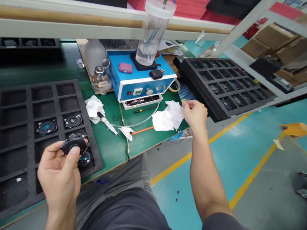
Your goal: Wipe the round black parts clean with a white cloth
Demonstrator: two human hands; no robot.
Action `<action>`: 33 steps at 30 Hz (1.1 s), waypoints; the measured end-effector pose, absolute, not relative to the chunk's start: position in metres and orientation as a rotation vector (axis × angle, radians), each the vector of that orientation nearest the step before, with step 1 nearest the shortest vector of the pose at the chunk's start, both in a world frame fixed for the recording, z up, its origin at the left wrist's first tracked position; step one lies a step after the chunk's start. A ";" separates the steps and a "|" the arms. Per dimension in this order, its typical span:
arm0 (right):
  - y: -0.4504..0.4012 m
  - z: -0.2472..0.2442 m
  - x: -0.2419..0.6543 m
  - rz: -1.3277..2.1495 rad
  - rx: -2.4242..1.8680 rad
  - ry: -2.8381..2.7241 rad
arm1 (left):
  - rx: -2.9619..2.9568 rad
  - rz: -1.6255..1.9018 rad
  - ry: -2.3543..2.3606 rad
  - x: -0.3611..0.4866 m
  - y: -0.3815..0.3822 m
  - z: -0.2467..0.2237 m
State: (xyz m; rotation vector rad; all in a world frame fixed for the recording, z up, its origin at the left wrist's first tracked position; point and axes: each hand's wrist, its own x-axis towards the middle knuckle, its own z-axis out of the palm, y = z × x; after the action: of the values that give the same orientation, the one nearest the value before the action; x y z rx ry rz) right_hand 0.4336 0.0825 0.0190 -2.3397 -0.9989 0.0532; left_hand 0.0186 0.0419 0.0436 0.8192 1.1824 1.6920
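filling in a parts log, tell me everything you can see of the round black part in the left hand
The round black part is a disc with a dark face that could be plastic or metal. The left hand pinches it, tilted, above the black foam tray, and hides some of its edge. Finer details are too small to tell.

Factory workshop: foam trays (30, 144), yellow floor lines (252, 179)

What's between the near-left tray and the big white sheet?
In the head view: crumpled tissue, syringe, tubing, ring, cord, white scrap, orange stick, pen.
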 end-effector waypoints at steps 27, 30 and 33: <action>0.038 0.062 0.137 0.594 -1.238 -1.263 | 0.676 1.495 0.982 0.004 0.021 0.034; 0.029 0.055 0.127 0.401 -1.205 -1.420 | 0.768 1.566 1.032 0.006 0.020 0.030; 0.026 0.048 0.119 0.243 -1.119 -1.585 | 0.814 1.622 1.111 0.010 0.019 0.031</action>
State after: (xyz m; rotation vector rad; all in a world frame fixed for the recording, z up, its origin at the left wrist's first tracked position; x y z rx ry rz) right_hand 0.1190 0.0259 0.0484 -1.1192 -1.5853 0.2432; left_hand 0.0098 0.0188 0.0314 0.8141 1.1110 1.6217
